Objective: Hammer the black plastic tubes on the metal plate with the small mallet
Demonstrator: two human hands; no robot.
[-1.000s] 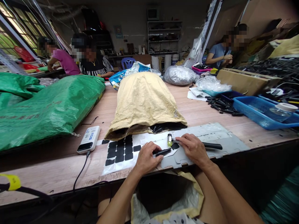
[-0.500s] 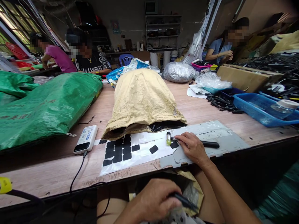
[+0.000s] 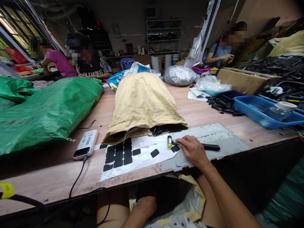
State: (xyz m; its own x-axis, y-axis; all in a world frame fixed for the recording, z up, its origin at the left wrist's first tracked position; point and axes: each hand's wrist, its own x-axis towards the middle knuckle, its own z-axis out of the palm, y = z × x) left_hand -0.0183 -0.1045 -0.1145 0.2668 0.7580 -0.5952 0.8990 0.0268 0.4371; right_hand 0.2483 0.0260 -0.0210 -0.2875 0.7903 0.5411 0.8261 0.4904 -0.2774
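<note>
My right hand [image 3: 193, 151] is closed around a small hammer [image 3: 212, 147] with a black handle and a yellow-green striking face. It rests over a grey board [image 3: 223, 139] near the table's front edge. Beside the hammer head lies a white sheet [image 3: 142, 163] bearing several black rounded-square pads [image 3: 155, 153]. Below the table edge, my left hand [image 3: 147, 205] reaches into an open yellowish bag [image 3: 198, 205] on my lap. Its fingers are hidden in the dark opening. A tan sack [image 3: 144, 101] lies behind the sheet, black pieces [image 3: 166, 129] showing at its mouth.
A green sack [image 3: 54, 110] and a white power bank [image 3: 85, 144] with a cable are at left. Blue trays [image 3: 263, 114], black parts [image 3: 223, 106] and a cardboard box [image 3: 244, 80] stand at right. Several people sit across the table.
My left hand has gone down into the bag on my lap; the dark item it held before no longer shows. My right hand keeps the hammer in about the same place.
</note>
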